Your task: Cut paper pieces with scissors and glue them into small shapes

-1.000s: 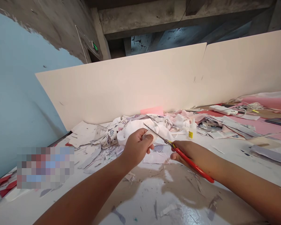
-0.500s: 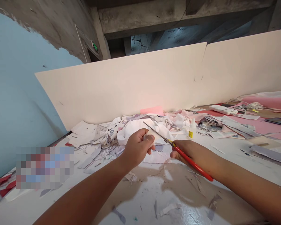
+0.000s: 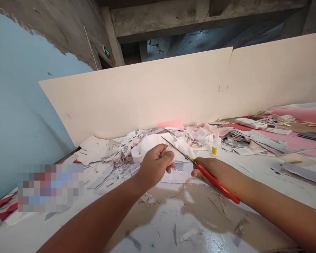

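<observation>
Red-handled scissors (image 3: pixel 217 183) slant up and to the left, gripped in my right hand (image 3: pixel 210 168). Their narrow blades look nearly closed and point past the fingers of my left hand (image 3: pixel 154 163). That hand is closed, its thumb and fingers pinching a small cream piece (image 3: pixel 177 155), thin like paper or cloth; which one I cannot tell. The blades pass close by this piece, and whether they touch it is unclear. White crumpled scraps (image 3: pixel 144 147) lie on the table just behind both hands.
A small glue-like bottle with a yellow label (image 3: pixel 215 147) stands right of the scraps. Offcuts litter the white table (image 3: pixel 171 218). Behind rises a pale board (image 3: pixel 142 95). A white power strip (image 3: pixel 251 123), cables and a dark phone-like slab (image 3: pixel 313 136) lie at the right.
</observation>
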`<state>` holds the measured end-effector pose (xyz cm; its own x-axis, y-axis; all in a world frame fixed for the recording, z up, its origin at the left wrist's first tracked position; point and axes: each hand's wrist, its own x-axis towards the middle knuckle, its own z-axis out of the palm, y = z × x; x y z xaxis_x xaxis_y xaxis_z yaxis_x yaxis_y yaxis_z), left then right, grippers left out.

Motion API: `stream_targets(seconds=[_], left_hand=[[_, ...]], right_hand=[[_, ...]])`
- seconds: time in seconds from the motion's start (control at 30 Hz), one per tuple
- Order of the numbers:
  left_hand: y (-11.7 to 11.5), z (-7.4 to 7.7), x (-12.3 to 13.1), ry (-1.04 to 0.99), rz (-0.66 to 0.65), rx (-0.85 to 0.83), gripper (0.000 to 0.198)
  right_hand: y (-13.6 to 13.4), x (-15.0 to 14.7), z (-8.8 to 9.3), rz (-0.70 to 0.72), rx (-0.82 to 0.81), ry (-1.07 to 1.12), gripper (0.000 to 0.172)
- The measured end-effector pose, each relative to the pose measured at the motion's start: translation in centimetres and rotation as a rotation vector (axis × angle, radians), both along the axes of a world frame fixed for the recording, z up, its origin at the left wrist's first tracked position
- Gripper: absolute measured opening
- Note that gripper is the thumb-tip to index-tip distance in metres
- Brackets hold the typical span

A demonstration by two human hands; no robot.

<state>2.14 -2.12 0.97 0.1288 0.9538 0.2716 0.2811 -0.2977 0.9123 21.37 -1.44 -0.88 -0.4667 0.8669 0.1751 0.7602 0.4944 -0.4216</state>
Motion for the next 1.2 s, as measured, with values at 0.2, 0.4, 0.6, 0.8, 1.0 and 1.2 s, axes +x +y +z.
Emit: stream_targets(seconds=[0.2,0.4,0.6,0.8,1.0,1.2], left_hand=[[0.0,0.0,0.0,-0.015,-0.010,0.001,0.015],[0.0,0.0,0.0,-0.021,-0.006,0.003,0.015],[0.0,0.0,-0.1,-0.018,-0.014,0.001,0.015],[0.0,0.0,-0.1,-0.018,-0.016,0.014,0.018],[0.2,-0.1,-0.2,-0.011,-0.020,0.014,0.018],[0.8,-0.4,-0.4,-0.065,-0.074,-0.049,0.017]], right_hand=[[0.1,-0.1,0.0,-0.009,-0.023,-0.001,0.036],[0.1,0.0,-0.2,-0.004,-0.004,0.008,0.034],[0.2,0.0,-0.1,0.015,0.010,0.015,0.034],[0.2,0.0,0.0,-0.001,0.019,0.004,0.037],[0.1,0.0,0.1,-0.016,0.026,-0.033,0.042],[1.2,0.3,0.1,-0.226,0.087,-0.054,0.039]])
